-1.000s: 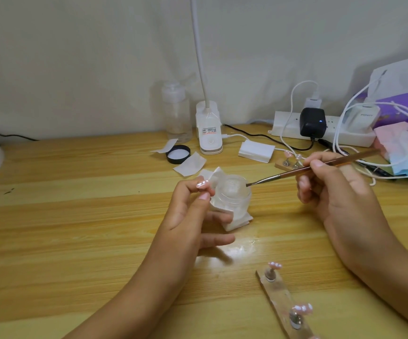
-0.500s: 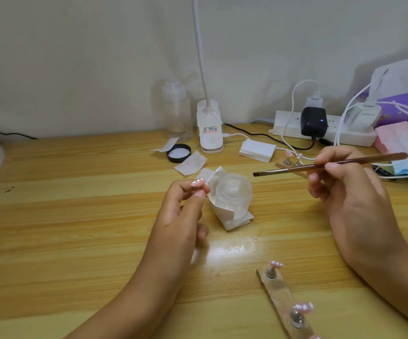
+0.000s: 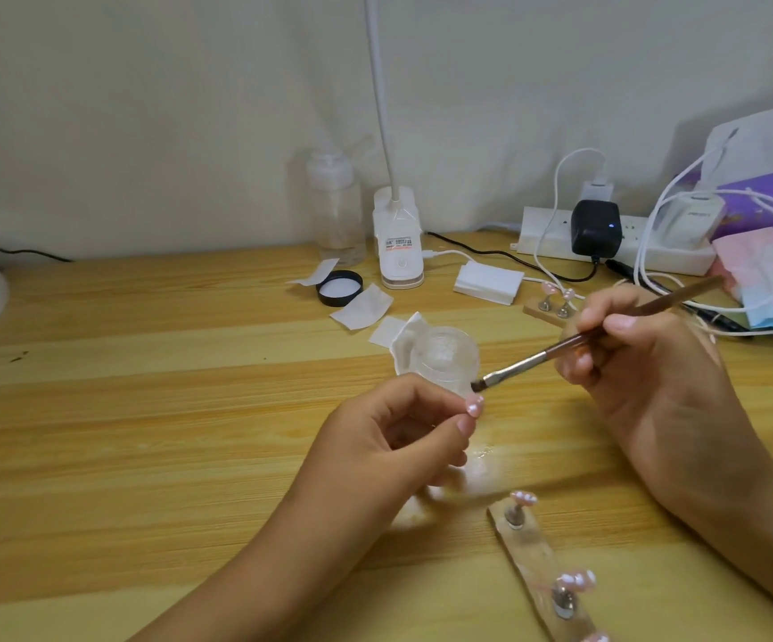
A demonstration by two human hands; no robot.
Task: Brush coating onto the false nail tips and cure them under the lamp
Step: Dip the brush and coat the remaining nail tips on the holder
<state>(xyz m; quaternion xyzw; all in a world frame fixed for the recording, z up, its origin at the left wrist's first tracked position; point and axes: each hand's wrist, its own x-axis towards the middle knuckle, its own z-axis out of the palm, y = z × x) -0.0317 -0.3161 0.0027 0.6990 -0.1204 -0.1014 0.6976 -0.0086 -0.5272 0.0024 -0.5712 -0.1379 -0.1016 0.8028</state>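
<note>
My left hand [image 3: 403, 437] pinches a small pink false nail tip [image 3: 474, 405] between thumb and forefinger, above the wooden table. In my right hand [image 3: 644, 359] is a thin brown brush [image 3: 607, 333], gripped like a pen, and its bristle end hovers just above the held tip. Behind them stands a clear jar of coating [image 3: 445, 359] on a white wipe. A wooden strip [image 3: 537, 567] at the front right carries more pink tips on metal stands. A second small strip with tips [image 3: 549, 308] lies beyond my right hand.
A white clip lamp [image 3: 398, 243] stands at the back beside a clear bottle [image 3: 336, 210]. A black lid [image 3: 339, 288], paper wipes and a white pad stack [image 3: 489, 282] lie near it. A power strip [image 3: 621, 243] with chargers, cables and bags fills the back right.
My right hand has lowered the brush from beside the jar down towards the held tip. My left hand has moved right and forward with the tip, away from the jar.
</note>
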